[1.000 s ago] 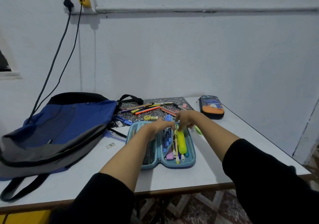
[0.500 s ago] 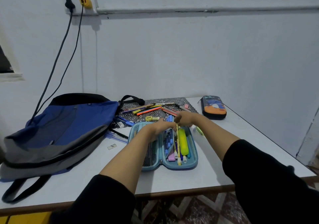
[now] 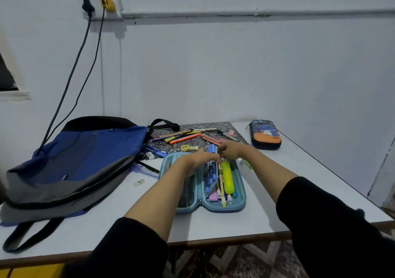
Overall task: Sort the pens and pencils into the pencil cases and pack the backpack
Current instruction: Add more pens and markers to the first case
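We're mid-sort here. The blue case (image 3: 240,198) lies open on the counter (image 3: 245,224) right in front of us. Its right half is already well stocked, with a highlighter (image 3: 227,179), a yellow pencil (image 3: 221,183) beside it, and blue pens (image 3: 208,177) to the left. The left grip (image 3: 197,160) lies over those pens with fingers stretched out, holding nothing. The right grip (image 3: 229,152) is curled at the case's far end and seems to pinch the tip of the pencil, though the fingers hide the contact. One more going in, we'd judge.

Plenty left, though. A loose heap (image 3: 184,137) of pens and pencils lies on the patterned mat (image 3: 205,126) behind the blue case, and stray pens (image 3: 146,169) lie by the backpack (image 3: 85,155). The second case (image 3: 266,135), dark with orange, sits closed at far right, well apart from the work. The backpack lies flat at left, with nothing packed that we can see.

The counter is pale with a wooden edge, pushed up against a white wall. A socket (image 3: 100,5) sits high on that wall, and patterned floor tiles show below.
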